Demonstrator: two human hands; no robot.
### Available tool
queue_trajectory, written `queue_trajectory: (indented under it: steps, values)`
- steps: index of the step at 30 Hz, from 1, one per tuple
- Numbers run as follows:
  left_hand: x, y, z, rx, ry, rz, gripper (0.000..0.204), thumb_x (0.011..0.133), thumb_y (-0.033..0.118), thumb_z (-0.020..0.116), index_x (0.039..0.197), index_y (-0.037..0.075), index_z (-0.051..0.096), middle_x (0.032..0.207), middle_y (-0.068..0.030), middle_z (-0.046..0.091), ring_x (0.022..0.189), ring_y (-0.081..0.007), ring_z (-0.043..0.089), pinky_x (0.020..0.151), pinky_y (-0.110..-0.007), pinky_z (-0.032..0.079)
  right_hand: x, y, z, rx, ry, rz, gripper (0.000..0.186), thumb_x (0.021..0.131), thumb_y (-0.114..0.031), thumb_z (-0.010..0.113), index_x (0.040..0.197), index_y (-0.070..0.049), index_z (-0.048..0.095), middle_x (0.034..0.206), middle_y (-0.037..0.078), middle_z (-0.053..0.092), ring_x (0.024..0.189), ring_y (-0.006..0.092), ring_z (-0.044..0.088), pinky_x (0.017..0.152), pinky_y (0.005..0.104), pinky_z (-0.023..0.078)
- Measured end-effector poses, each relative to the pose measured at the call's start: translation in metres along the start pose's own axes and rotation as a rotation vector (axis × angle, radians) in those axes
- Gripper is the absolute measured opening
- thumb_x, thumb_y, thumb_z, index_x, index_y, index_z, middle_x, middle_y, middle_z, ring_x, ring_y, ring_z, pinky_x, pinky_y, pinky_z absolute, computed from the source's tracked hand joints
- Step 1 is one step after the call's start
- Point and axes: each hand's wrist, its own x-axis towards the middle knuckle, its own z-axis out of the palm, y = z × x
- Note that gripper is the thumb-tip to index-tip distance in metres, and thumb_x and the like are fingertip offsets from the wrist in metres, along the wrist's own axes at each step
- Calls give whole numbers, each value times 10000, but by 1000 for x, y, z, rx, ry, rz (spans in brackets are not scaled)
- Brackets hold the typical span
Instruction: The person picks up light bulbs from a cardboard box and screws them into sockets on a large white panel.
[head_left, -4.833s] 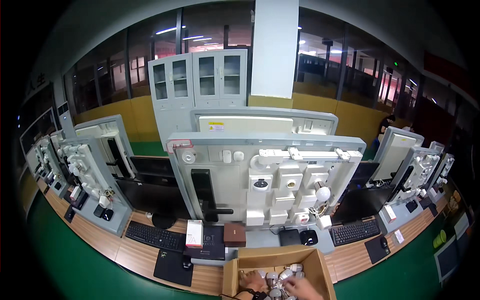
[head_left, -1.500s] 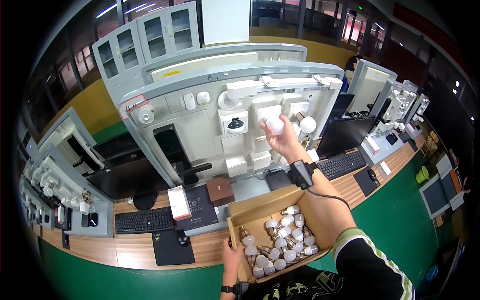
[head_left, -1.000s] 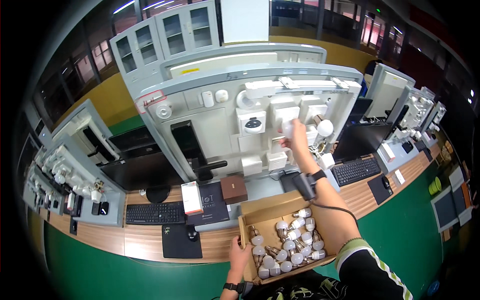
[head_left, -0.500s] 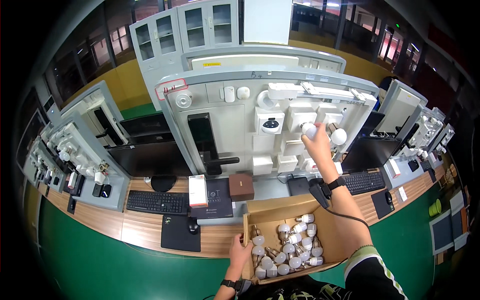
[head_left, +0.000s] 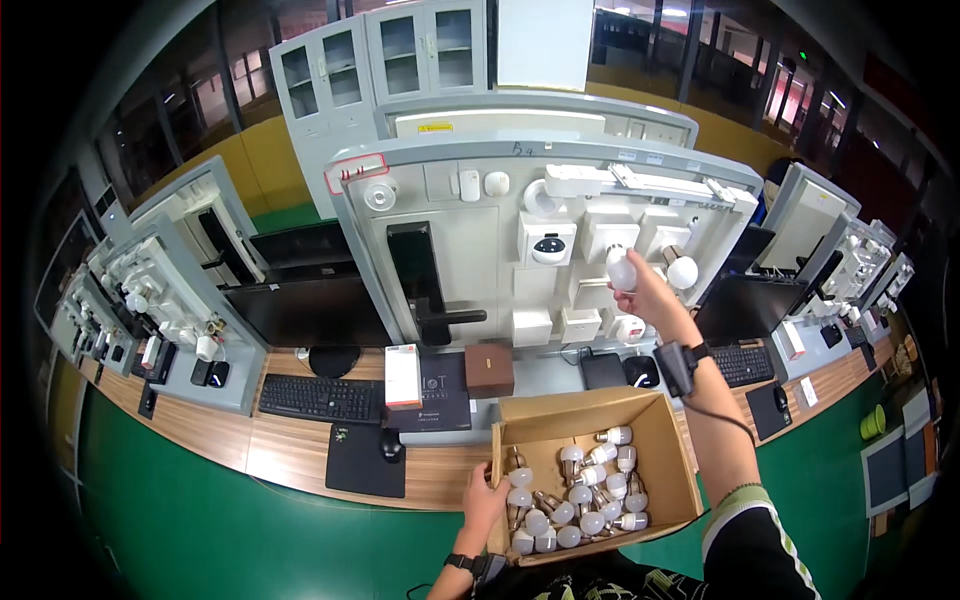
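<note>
In a socket on the grey-framed upright panel [head_left: 465, 285] sits a white light bulb [head_left: 620, 272]. Around it my right hand [head_left: 652, 294] is closed, thumb low and fingers at its right side. Just right of that hand, a second white bulb [head_left: 682, 272] juts from its own socket. My left hand [head_left: 484, 503] grips the left wall of an open cardboard box [head_left: 660, 460], held near my body at the desk's front edge. Several white bulbs with metal bases [head_left: 582, 494] lie loose at the bottom of the box.
A black door lock [head_left: 418, 275] and white switch boxes are mounted on the panel. Below stand a white carton [head_left: 403, 377] and a brown box [head_left: 489, 371]. Keyboards, a mouse [head_left: 392, 444] and monitors flank them on the wooden desk. A cable hangs from my right wristband.
My right hand has shifted its grip on the bulb, its fingers now lower and more to the right side. The view has shifted slightly. My left hand stays on the box.
</note>
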Motion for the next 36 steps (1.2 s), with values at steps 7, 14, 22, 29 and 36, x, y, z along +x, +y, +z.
queue_trajectory:
  steps: [7, 14, 22, 29, 36]
  values:
    - [0, 1, 4, -8, 0, 3, 545, 822, 291, 689, 1262, 12, 531, 1177, -210, 648, 1084, -362, 631, 913, -436, 496, 4, -1, 6, -860, 451, -291, 641, 844, -501, 646, 1124, 63, 522, 882, 189, 677, 630, 192, 644, 555, 307, 520]
    - [-6, 23, 0, -10, 2, -22, 557, 824, 290, 685, 1281, 17, 521, 1184, -207, 649, 1091, -359, 633, 917, -437, 497, 4, 0, -11, 806, -329, 246, 622, 925, -548, 542, 1160, 28, 529, 850, 78, 639, 565, 88, 502, 488, 204, 403]
    - [-1, 4, 3, 27, 19, -24, 528, 829, 285, 681, 1251, 4, 533, 1180, -216, 647, 1080, -364, 634, 911, -438, 501, -4, 1, 16, -616, 367, -286, 611, 890, -419, 656, 1206, 53, 431, 955, 184, 619, 670, 164, 629, 525, 269, 512]
    - [-9, 8, 4, 50, 64, 45, 541, 828, 299, 681, 1260, 11, 530, 1193, -224, 635, 1092, -374, 621, 923, -437, 492, 0, 8, 26, -73, 225, -207, 525, 918, -404, 590, 1184, 29, 456, 886, 174, 658, 626, 156, 607, 510, 280, 473]
    - [-6, 10, 5, 8, -19, -98, 578, 833, 327, 672, 1294, 17, 512, 1203, -220, 630, 1125, -390, 597, 946, -444, 476, 12, 17, 0, 1114, -322, 180, 552, 981, -494, 449, 1185, 16, 500, 920, 135, 623, 557, 94, 464, 450, 201, 353]
